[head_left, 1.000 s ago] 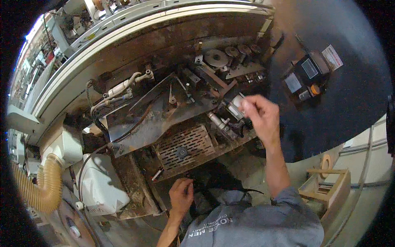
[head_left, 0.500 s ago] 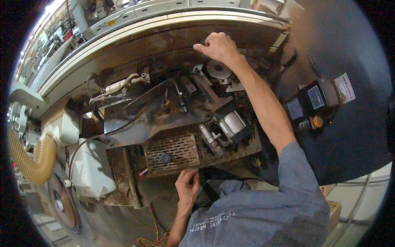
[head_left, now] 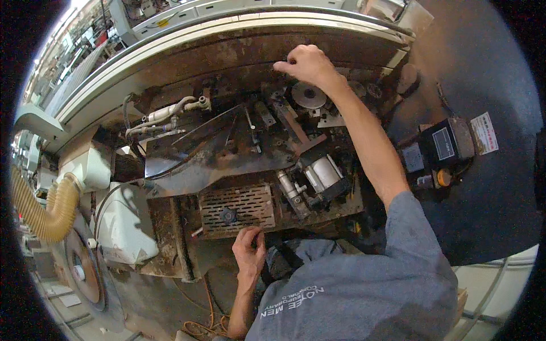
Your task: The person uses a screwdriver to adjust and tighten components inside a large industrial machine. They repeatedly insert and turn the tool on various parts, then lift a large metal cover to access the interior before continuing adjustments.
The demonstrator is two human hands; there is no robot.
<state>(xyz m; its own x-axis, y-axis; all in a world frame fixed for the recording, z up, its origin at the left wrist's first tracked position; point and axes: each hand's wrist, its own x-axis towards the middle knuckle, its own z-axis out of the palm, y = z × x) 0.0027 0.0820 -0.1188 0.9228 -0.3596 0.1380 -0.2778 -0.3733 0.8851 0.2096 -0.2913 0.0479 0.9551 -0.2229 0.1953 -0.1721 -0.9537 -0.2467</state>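
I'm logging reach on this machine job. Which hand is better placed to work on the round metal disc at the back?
Right. The right hand is stretched to the machine's back edge, just above the round metal disc. The left hand rests low, by the slotted grille, well away from it.

Yellow ribbed hose [head_left: 42, 213], black control box [head_left: 446, 145].

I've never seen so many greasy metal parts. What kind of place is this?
Probably a woodworking shop or factory. A big dirty machine stands open, with a yellow dust hose at its side and a control box nearby. The right hand reaches deep into it.
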